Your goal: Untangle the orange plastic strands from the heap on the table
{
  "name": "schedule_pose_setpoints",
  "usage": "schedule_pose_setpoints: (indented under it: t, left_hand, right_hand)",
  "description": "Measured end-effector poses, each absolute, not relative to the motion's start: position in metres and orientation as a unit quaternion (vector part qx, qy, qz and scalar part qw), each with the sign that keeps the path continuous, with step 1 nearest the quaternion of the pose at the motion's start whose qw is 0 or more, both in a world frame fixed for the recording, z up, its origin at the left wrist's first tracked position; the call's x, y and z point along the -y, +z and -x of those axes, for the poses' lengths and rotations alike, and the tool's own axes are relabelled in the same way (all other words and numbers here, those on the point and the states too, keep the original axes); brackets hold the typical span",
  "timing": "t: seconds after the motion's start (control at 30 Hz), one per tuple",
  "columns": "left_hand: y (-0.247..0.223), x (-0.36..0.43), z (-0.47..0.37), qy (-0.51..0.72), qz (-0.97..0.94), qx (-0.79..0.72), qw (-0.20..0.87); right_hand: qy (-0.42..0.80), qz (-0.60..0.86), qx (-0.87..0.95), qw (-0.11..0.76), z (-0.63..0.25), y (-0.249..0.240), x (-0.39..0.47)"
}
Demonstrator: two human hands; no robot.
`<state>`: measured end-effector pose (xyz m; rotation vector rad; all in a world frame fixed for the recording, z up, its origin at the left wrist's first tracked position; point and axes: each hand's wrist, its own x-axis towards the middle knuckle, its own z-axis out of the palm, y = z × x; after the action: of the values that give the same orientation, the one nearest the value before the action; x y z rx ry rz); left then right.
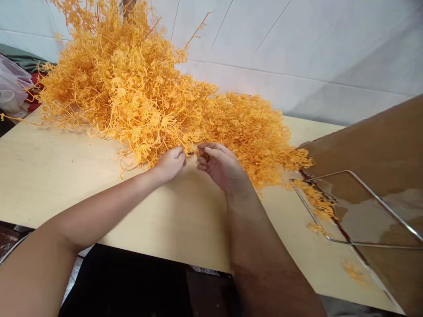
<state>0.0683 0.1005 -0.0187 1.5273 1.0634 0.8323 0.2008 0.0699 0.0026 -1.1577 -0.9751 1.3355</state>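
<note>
A large heap of tangled orange plastic pieces, with thin stems and many-pointed flower-like ends, spreads over the pale tabletop. At the heap's front edge is my left hand, its fingers closed in a pinch; what they hold is hidden. My right hand faces it a short gap away, thumb and fingers pinched together. Orange shows at the right fingertips, apparently a small orange plastic piece. A tiny dark spot lies between the two hands, too small to name.
On the right, a bent metal wire frame leans over the table edge beside a brown cardboard box. Loose orange pieces lie near the frame. White wall panels rise behind. A translucent plastic bag stands far left.
</note>
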Motion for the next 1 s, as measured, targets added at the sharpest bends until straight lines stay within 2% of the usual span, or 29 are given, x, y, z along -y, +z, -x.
schedule_pose_setpoints:
  t: [0.2,0.37,0.5,0.67,0.77,0.9,1.0]
  left_hand:
    - [-0.015,-0.097,-0.064,0.312,-0.697,-0.447,0.466]
    - [-0.008,-0.093,-0.063,0.267,-0.726,-0.45,0.447]
    - [-0.006,-0.087,-0.061,0.224,-0.755,-0.453,0.417]
    - [-0.008,-0.082,-0.06,0.248,-0.749,-0.433,0.436]
    - [-0.008,-0.084,-0.064,0.292,-0.69,-0.43,0.504]
    - [0.001,-0.087,-0.069,0.361,-0.562,-0.422,0.613]
    - [0.01,-0.086,-0.07,0.38,-0.494,-0.398,0.673]
  right_hand:
    - [0.459,0.528,0.489,0.52,-0.185,-0.003,-0.068]
    - [0.403,0.55,0.437,0.586,-0.19,-0.006,-0.076]
    - [0.4,0.544,0.334,0.657,-0.207,-0.003,-0.081]
    - [0.42,0.532,0.327,0.658,-0.209,0.002,-0.08]
    - [0.441,0.525,0.376,0.623,-0.203,0.004,-0.077]
    - [0.47,0.51,0.516,0.503,-0.2,0.007,-0.068]
    - [0.418,0.518,0.607,0.434,-0.197,0.013,-0.061]
